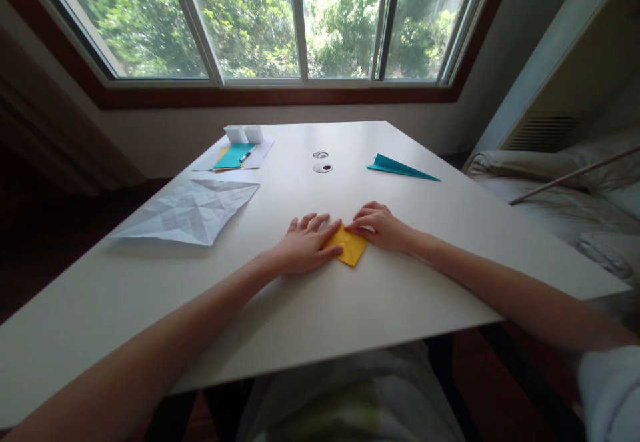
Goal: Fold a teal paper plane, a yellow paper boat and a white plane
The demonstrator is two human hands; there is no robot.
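Note:
A small folded piece of yellow paper [353,250] lies on the white table in front of me, one corner pointing toward me. My left hand [306,245] rests flat on the tabletop with fingers spread; its thumb and index finger press on the paper's left side. At the paper's far right edge, my right hand [380,227] has its fingers drawn together in a pinch on the yellow paper. The fingers cover part of the far edge, so the fold there is partly hidden.
A creased white sheet [193,212] lies on the left of the table [280,335]. Behind it are teal paper [234,156], a pen [247,155] and two white boxes [243,135]. Two round pieces [323,168] lie beyond my hands, a teal paper plane [400,167] to the right.

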